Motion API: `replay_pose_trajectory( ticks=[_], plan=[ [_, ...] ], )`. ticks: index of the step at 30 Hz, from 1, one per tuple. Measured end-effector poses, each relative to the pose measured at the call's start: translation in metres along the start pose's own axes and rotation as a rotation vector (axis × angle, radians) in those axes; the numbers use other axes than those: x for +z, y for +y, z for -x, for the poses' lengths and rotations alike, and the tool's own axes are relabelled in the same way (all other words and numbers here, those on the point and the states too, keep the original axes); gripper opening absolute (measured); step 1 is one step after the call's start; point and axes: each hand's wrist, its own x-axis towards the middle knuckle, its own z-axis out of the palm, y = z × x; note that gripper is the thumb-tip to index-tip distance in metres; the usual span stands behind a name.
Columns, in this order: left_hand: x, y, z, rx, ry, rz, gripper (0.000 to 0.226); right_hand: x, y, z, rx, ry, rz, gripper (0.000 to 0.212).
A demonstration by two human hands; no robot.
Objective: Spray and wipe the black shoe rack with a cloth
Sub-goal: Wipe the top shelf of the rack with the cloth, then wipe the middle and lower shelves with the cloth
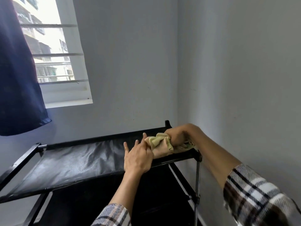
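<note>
Soft, light yellow-beige cloth point(160, 145): bunched at 3 o'clock on black fabric-topped shoe rack point(73, 162), gripped by right hand point(176, 136); left hand point(138, 157) flat, fingers spread.

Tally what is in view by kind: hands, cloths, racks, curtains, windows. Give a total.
Hands: 2, left hand and right hand
Cloths: 1, cloth
Racks: 1, black shoe rack
Curtains: 1, dark curtain
Windows: 1, window
Total: 6
</note>
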Motion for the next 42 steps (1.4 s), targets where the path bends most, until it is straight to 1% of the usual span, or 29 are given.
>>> replay_pose_trajectory(
  ticks=[1, 3, 4, 7, 10, 12, 15, 18, 21, 24, 27, 29, 31, 33, 35, 40, 42],
  plan=[
    [-0.003, -0.001, -0.001, 0.004, 0.008, 0.114, 0.052, -0.005, 0.002, 0.007, -0.016, 0.041, -0.040, 0.010],
    [-0.009, -0.002, -0.001, -0.002, 0.046, 0.349, 0.048, -0.013, 0.008, 0.021, -0.028, 0.176, -0.147, 0.023],
    [-0.013, -0.004, 0.000, -0.003, 0.072, 0.413, 0.047, -0.017, 0.010, 0.028, -0.043, 0.234, -0.224, 0.023],
    [-0.022, -0.005, 0.005, 0.047, 0.112, 0.426, 0.047, -0.024, 0.015, 0.048, -0.105, 0.360, -0.447, 0.025],
    [-0.033, -0.003, 0.014, 0.094, 0.154, 0.402, 0.048, -0.023, 0.014, 0.065, -0.196, 0.439, -0.581, 0.031],
    [-0.043, -0.004, 0.023, 0.123, 0.190, 0.389, 0.048, -0.016, 0.010, 0.073, -0.249, 0.474, -0.726, 0.031],
    [-0.057, -0.011, 0.042, 0.151, 0.212, 0.359, 0.048, 0.004, 0.000, 0.084, -0.365, 0.441, -1.022, 0.031],
    [-0.069, -0.026, 0.069, 0.122, 0.239, 0.347, 0.048, 0.035, -0.018, 0.091, -0.432, 0.361, -1.196, 0.036],
    [-0.078, -0.047, 0.102, 0.114, 0.325, 0.335, 0.048, 0.073, -0.041, 0.086, -0.465, 0.245, -1.316, 0.038],
    [-0.082, -0.078, 0.137, 0.088, 0.422, 0.290, 0.046, 0.114, -0.062, 0.074, -0.413, 0.138, -1.355, 0.037],
    [-0.082, -0.118, 0.167, 0.012, 0.501, 0.189, 0.038, 0.149, -0.081, 0.058, -0.391, 0.029, -1.293, 0.037],
    [-0.080, -0.146, 0.180, -0.090, 0.483, 0.163, 0.033, 0.165, -0.094, 0.044, -0.354, -0.023, -1.234, 0.038],
    [-0.076, -0.174, 0.186, -0.254, 0.412, 0.152, 0.040, 0.175, -0.106, 0.028, -0.306, -0.043, -1.185, 0.039],
    [-0.071, -0.199, 0.188, -0.403, 0.334, 0.131, 0.051, 0.182, -0.117, 0.010, -0.247, -0.008, -1.135, 0.041],
    [-0.065, -0.219, 0.188, -0.474, 0.285, 0.129, 0.059, 0.186, -0.129, -0.009, -0.194, 0.043, -1.110, 0.040],
    [-0.049, -0.253, 0.177, -0.513, 0.245, 0.154, 0.065, 0.189, -0.161, -0.061, -0.117, 0.127, -1.103, 0.042],
    [-0.042, -0.263, 0.171, -0.519, 0.207, 0.185, 0.079, 0.191, -0.182, -0.081, -0.164, 0.216, -1.121, 0.035]
  ],
)
